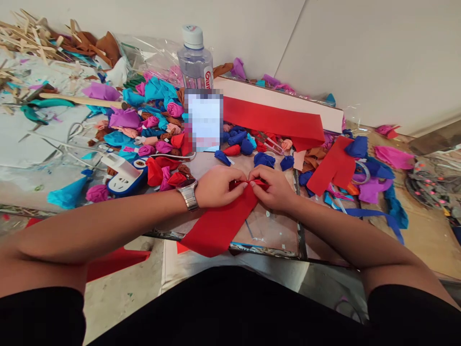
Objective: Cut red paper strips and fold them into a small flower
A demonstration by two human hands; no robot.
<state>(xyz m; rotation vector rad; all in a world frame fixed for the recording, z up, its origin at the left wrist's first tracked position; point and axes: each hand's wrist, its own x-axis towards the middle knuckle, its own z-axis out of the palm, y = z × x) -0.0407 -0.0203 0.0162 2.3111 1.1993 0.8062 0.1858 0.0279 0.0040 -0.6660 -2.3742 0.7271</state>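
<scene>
Wooden sticks [25, 33]: a loose heap lies at the far left, well apart from the hands, so it poses little risk to the work.

Power strip [124, 175]: the white and blue block sits left of the wrist, with rolled cloth buds [158, 144] crowded against it. A sweep of the forearm could knock the buds or drag its cable.

Wristwatch [189, 193]: the metal band on the left wrist lies just beside the cloth and could snag its edge if the wrist turns.

Left hand [216, 185]: the fingers are closed narrow, thumb and forefinger pinching the far end of the red strip [219, 226].

Red strip: it lies at the near middle of the glass table [273, 230], and its near end hangs over the near edge. The hanging weight could pull the fold loose if either pinch slackens.

Right hand [275, 187]: the fingers are closed narrow on the same far end, their tips touching those of the left hand. Uneven pressure between the two could let the fold slip or skew.

Water bottle [194, 55]: it stands upright, far behind the hands, and a reach into the pile could tip it.

Blue strip [374, 214]: it trails at the near right, near the right forearm, which could catch it and drag it off the table.
</scene>
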